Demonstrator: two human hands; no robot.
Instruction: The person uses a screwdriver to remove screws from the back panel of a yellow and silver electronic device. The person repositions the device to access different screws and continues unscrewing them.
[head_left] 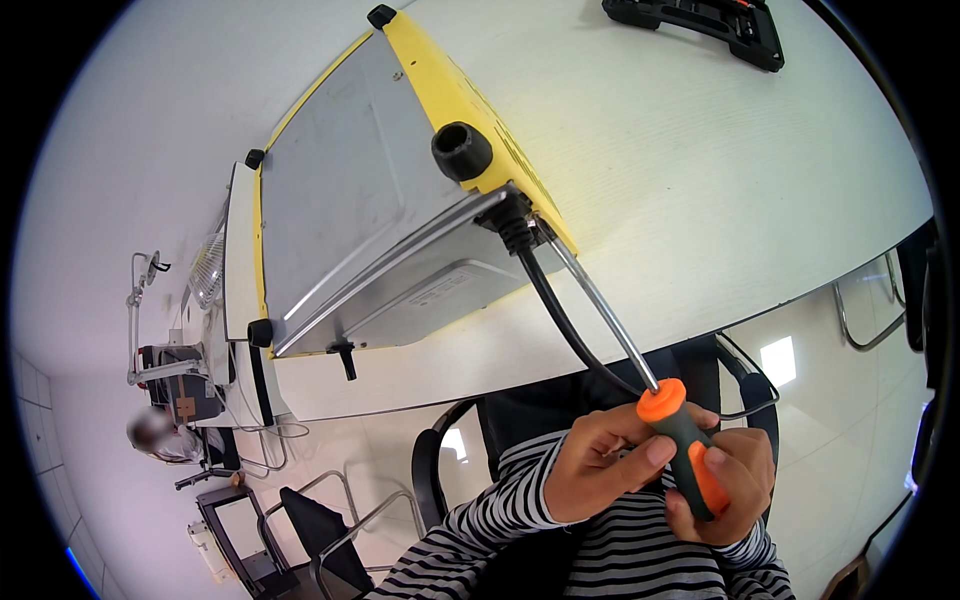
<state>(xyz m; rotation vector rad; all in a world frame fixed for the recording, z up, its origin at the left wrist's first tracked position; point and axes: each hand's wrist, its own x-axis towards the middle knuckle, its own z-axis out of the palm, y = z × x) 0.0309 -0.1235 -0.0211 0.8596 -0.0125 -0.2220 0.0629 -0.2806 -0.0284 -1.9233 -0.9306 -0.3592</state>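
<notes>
A long-shafted screwdriver (690,465) with an orange and dark grey handle is in both my hands. My left hand (600,470) pinches the handle near its upper end. My right hand (738,480) wraps round its lower part. The shaft runs up and left to the corner of a yellow and grey metal appliance (350,180) tipped up on the table. The tip meets that corner beside a black power cord (545,300); its exact contact is hidden. A black rubber foot (461,151) sticks out above the cord's plug, and a small black knob (344,358) juts from the lower panel.
The white table (700,190) carries an open black tool case (705,25) at its far edge. A black chair (325,540) stands at the lower left. Beyond it are a seated person (170,440), a fan (207,270) and a jointed lamp (135,300).
</notes>
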